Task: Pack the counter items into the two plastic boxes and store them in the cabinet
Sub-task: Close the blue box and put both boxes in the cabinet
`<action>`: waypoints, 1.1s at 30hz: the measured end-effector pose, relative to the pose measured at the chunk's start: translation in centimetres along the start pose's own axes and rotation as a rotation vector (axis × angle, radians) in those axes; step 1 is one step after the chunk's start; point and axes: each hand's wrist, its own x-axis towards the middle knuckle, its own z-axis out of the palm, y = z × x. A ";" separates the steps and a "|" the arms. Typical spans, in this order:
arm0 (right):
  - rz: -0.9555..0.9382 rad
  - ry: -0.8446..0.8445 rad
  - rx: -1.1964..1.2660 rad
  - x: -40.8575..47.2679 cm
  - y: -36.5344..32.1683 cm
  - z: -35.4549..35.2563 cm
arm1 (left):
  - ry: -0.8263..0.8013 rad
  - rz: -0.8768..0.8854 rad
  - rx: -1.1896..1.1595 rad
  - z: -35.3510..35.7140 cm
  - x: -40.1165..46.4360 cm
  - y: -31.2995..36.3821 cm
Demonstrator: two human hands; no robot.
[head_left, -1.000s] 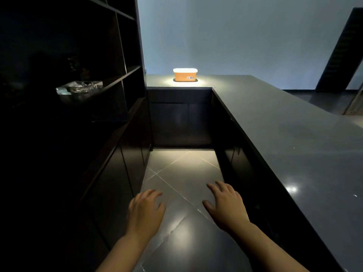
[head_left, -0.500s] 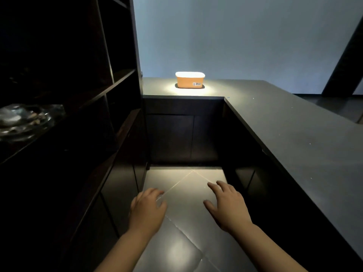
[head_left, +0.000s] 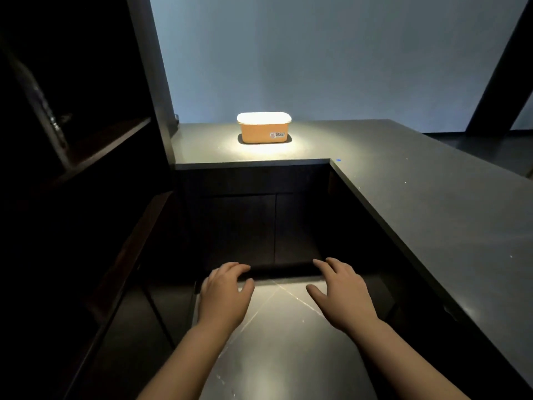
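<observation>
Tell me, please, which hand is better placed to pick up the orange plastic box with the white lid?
Probably right: the orange plastic box with the white lid stands ahead, nearer the right hand than the left hand; both are empty.

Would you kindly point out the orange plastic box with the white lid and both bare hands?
orange plastic box with white lid (head_left: 263, 133), head view, front wall.
left hand (head_left: 223, 295), head view, back of hand.
right hand (head_left: 344, 293), head view, back of hand.
</observation>
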 end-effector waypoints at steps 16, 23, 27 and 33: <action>-0.110 -0.019 -0.047 40.3 -2.1 3.2 | 0.047 -0.112 -0.046 6.2 36.1 -5.2; -0.058 0.021 0.025 56.6 -2.9 2.9 | 0.087 0.004 -0.056 5.4 55.7 -4.9; -0.023 0.043 0.061 63.6 -1.5 3.4 | 0.041 0.056 -0.086 6.9 64.3 -3.8; 0.003 0.089 0.102 78.1 1.7 4.0 | 0.139 0.049 -0.012 10.2 78.8 -3.0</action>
